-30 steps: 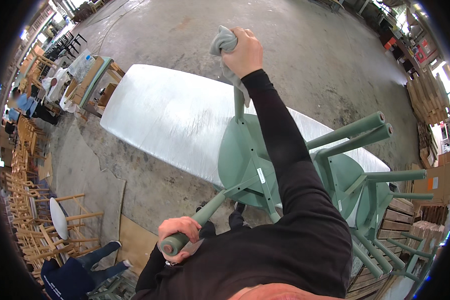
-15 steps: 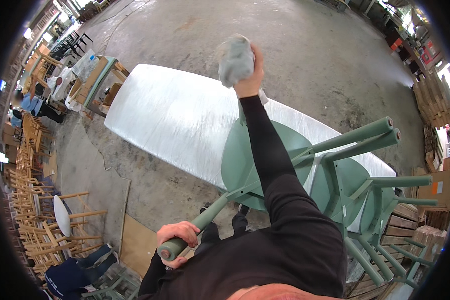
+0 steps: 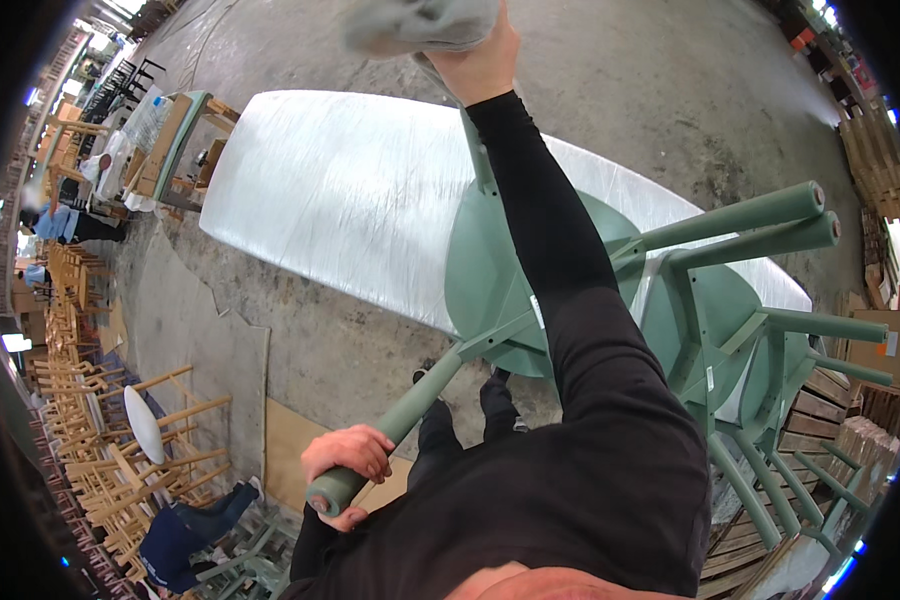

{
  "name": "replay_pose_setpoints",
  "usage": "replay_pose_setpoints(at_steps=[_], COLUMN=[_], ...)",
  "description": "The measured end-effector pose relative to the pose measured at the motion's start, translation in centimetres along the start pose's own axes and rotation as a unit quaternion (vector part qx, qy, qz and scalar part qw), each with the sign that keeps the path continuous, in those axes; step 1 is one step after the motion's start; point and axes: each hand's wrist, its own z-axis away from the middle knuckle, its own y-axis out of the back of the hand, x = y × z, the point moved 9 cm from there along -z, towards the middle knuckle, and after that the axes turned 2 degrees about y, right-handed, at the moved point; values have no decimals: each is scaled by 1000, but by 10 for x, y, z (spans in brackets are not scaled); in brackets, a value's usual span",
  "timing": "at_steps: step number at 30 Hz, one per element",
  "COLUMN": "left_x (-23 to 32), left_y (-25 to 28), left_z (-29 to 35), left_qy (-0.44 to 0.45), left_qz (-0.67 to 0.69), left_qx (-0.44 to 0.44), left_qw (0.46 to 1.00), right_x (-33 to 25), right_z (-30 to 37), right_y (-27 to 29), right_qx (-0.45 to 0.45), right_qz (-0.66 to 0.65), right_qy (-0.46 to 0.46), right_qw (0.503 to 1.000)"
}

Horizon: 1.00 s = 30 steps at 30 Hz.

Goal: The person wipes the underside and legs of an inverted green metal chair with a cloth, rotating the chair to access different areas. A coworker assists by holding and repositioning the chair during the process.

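A green round-seated chair (image 3: pixel 475 265) lies upturned over the near edge of a long surface covered in shiny plastic film (image 3: pixel 330 190). My left hand (image 3: pixel 348 465) is wrapped round one of its thick legs (image 3: pixel 420 398), close to the leg's end, at the lower left. Stretched out to the top of the view, my right hand (image 3: pixel 482 65) grips a grey cloth (image 3: pixel 425 25), which is bunched and partly cut off by the frame. That arm passes over the chair and hides part of its seat and frame.
More upturned green chairs (image 3: pixel 725 315) stand close on the right, legs sticking out. Stacked wooden chair frames (image 3: pixel 100 440) line the left side. One person in dark blue (image 3: pixel 175 545) bends at the lower left; another in light blue (image 3: pixel 60 222) is farther off. Wooden slats (image 3: pixel 810 410) lie at right.
My right hand has swung farther out and up with the grey cloth. My left hand stays on the chair leg, and the whole view has shifted slightly.
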Motion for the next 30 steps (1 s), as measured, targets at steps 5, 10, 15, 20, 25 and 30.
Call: replay_pose_setpoints(at_steps=[5, 10, 15, 20, 25, 30], left_x=[8, 7, -11, -31, -54, -20], left_y=[-3, -1, 13, 23, 39, -5], left_z=[-19, -12, 7, 29, 58, 15], left_qy=[-42, -51, 13, 100, 195, 174], left_qz=[23, 30, -102, -135, 168, -234], left_qx=[-21, -65, -42, -92, -50, -142], left_qw=[999, 996, 994, 982, 965, 946], right_x=[83, 103, -81, -334, -404, -280], right_z=[135, 159, 158, 171, 200, 191], right_y=[40, 87, 60, 63, 10, 44], right_qx=[-40, -189, -78, -233, -358, -315], right_qz=[132, 222, -386, -144, 202, 157], right_qy=[-147, -354, -404, -225, -64, -298], right_qw=[979, 889, 826, 935, 909, 887])
